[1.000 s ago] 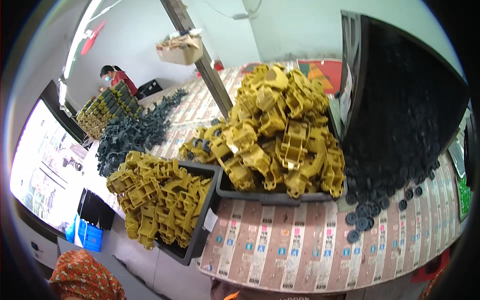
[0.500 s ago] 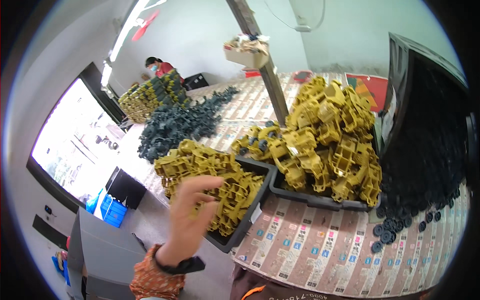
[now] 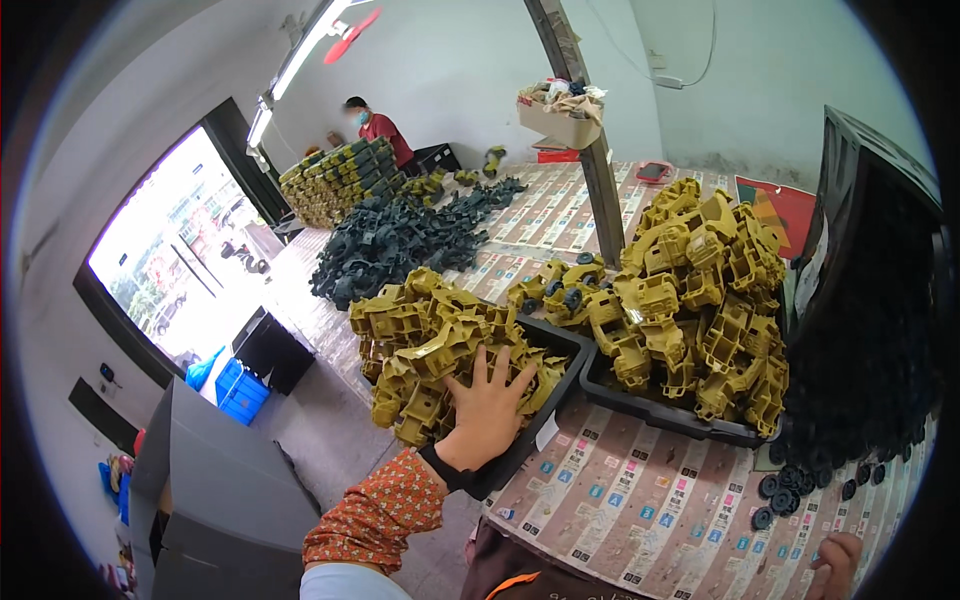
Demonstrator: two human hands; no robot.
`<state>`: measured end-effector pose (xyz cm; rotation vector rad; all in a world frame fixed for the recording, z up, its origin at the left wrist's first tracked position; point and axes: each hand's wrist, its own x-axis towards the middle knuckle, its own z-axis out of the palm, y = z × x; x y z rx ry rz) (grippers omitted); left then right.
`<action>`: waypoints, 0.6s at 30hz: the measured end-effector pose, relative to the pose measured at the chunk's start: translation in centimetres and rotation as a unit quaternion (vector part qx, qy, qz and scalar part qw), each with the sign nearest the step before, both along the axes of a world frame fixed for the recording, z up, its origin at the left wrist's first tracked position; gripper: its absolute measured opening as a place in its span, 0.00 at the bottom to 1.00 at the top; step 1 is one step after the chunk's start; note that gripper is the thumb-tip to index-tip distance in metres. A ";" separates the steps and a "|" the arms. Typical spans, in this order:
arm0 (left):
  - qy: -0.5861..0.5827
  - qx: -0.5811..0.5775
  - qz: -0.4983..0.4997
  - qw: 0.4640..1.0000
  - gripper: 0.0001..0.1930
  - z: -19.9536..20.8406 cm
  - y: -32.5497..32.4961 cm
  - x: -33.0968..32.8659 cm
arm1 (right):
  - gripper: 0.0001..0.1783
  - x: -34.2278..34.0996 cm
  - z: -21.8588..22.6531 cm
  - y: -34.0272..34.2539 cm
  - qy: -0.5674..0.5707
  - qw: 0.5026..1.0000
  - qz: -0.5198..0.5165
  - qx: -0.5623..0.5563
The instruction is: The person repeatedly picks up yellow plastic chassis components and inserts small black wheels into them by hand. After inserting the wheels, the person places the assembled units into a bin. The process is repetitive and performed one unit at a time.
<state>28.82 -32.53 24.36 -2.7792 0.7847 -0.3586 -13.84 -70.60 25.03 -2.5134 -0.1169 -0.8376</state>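
Lying open across the heap of yellow plastic parts (image 3: 415,325), fingers fanned wide, that's the left hand (image 3: 485,415) in the head view, and the heap rises above the rim of a dark bin (image 3: 572,378) at the edge of the surface (image 3: 620,505). Down at the lower right, look, the right hand (image 3: 838,568) is only partly in sight, fingers curled near the loose black wheels (image 3: 785,490), and I cannot tell whether it grips anything! Just beside the first bin, a second bin (image 3: 680,422) carries another tall yellow pile (image 3: 700,290).
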 end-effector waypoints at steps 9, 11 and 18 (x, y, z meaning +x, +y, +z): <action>0.011 -0.059 -0.034 0.998 0.37 0.5 1.0 0.5 | 0.11 3.1 -1.0 4.3 0.046 0.980 -0.158 0.111; -0.011 -0.092 -0.050 0.994 0.32 0.7 1.4 0.4 | 0.11 3.1 -0.9 4.4 0.054 0.978 -0.166 0.114; -0.020 -0.088 -0.109 0.990 0.29 0.1 1.9 0.4 | 0.09 3.0 -1.7 3.8 0.065 0.975 -0.175 0.120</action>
